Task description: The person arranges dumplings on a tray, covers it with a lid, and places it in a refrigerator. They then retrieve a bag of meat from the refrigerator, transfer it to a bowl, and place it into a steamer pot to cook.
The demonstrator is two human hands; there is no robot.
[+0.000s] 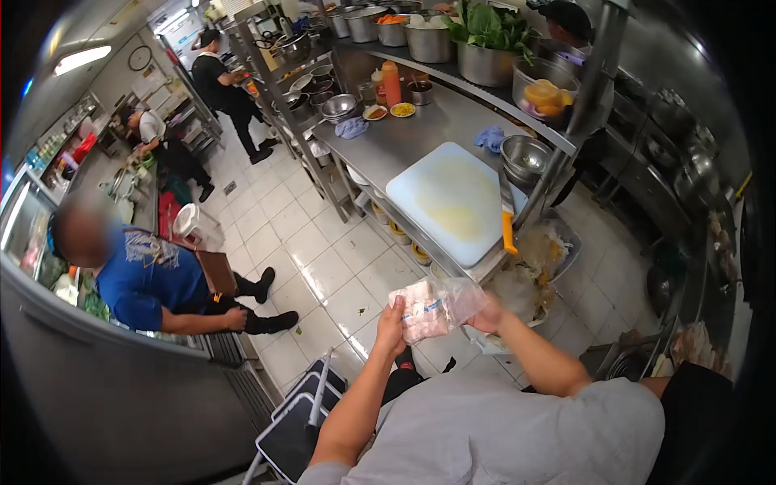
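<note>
Out in front of my body, between both hands, is a clear plastic bag (426, 310) packed with pale pink and white food, with a blue mark on the plastic. My left hand (391, 328) grips the filled end from the side. Loose plastic at the other end is gathered in my right hand (487, 314), whose fingers are partly hidden. Beyond the bag, a white cutting board (440, 198) with yellowish stains lies on the steel counter (364, 153). A knife with an orange handle (508, 232) rests along the board's right edge.
Metal bowls (525, 158) and a blue cloth (490, 138) sit behind the board. A shelf above carries pots, including one of leafy greens (493, 36). A step stool (303, 420) stands at lower left. A person in a blue shirt (153, 275) is at left; other people work farther back.
</note>
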